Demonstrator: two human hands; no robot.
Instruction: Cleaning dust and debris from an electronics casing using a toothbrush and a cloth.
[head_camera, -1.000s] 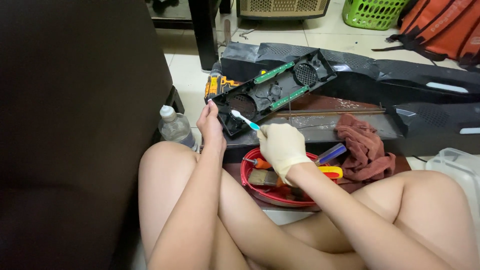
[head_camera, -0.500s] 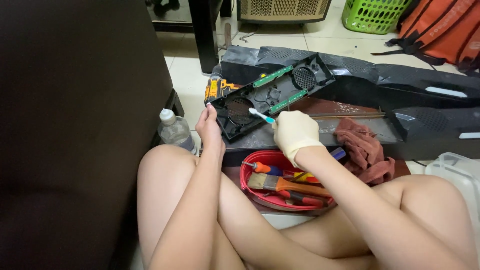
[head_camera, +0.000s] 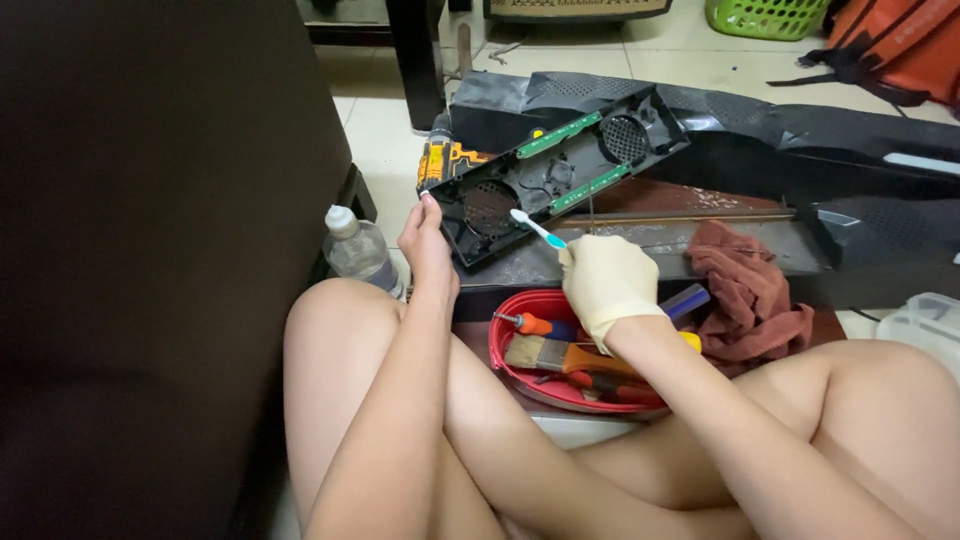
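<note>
Head view shows a black plastic panel (head_camera: 560, 185) with two round speaker grilles and green circuit strips, propped at a slant on the dark casing parts (head_camera: 760, 130) lying on the floor. The left hand (head_camera: 428, 245) is closed on the panel's near corner, thumb and fingers (head_camera: 425, 208) pinching the edge. The right hand (head_camera: 605, 285), in a pale glove, is wrapped shut around the handle of a toothbrush (head_camera: 537, 229), whose white head rests on the panel just beside the nearer grille.

For the brushing to be done well, the panel would best be kept steady by the left grip, and short, light strokes worked along the ribs and into the grille holes. Pressure near the green strips should be kept low, since small parts on them could be knocked. The bristles are better angled into the recesses than pushed flat.

Just below the gloved fingers a red bowl (head_camera: 515, 365) holds a paintbrush (head_camera: 545, 355) and orange-handled screwdrivers. A reddish rag (head_camera: 750, 290) lies to the right of that hand. A yellow power drill (head_camera: 445, 160) sits just beyond the left fingers, and a clear plastic bottle (head_camera: 358, 250) stands to their left. The raised knees crowd the working space, and the drill sits close to the panel's far corner, limiting how far it can be turned.
</note>
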